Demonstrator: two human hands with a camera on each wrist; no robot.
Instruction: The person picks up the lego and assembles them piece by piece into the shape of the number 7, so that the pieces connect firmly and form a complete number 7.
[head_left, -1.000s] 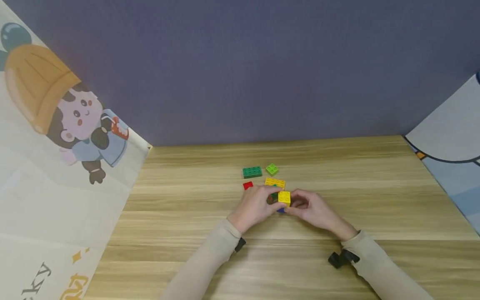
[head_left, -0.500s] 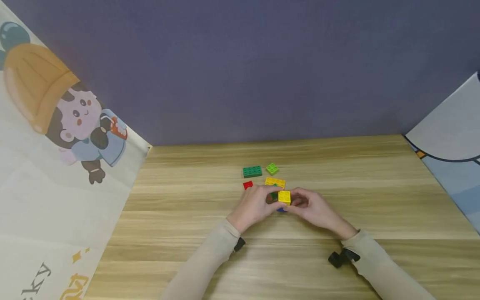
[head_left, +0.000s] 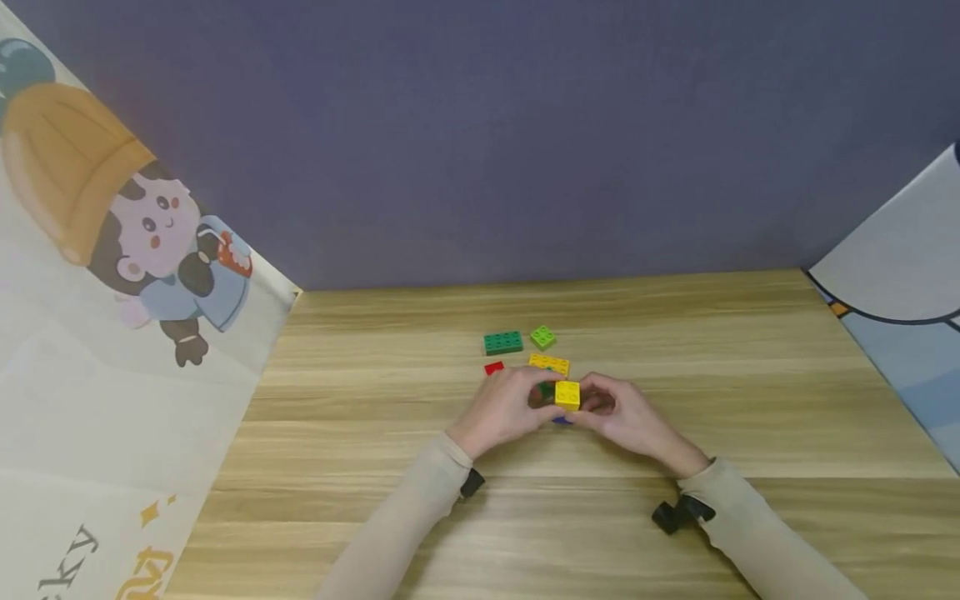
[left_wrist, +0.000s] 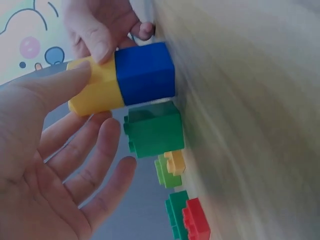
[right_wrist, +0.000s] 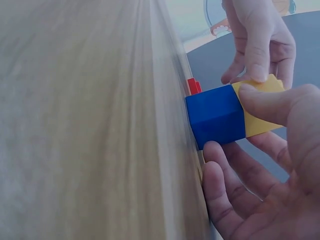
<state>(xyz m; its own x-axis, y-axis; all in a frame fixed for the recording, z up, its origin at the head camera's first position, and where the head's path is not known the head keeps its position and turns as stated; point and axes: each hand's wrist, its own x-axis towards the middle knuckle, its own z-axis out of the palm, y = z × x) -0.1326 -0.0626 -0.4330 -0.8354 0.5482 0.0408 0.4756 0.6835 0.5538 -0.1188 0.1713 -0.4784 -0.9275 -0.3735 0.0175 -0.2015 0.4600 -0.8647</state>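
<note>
Pinching hands: the left hand (head_left: 504, 412) and the right hand (head_left: 628, 418) are gripping the yellow brick (head_left: 567, 396) from left and right, each across its near and far faces.
Paired grip: holding both sides is probably steadying the brick squarely over the blue brick (left_wrist: 147, 74).
Blue brick: it is sitting directly beneath, apparently standing on the table (head_left: 570, 533), which is likely giving firm support.
Yellow brick: it is standing upright, showing a four-studded top, its smooth sides closely lining up with the blue ones.
</note>
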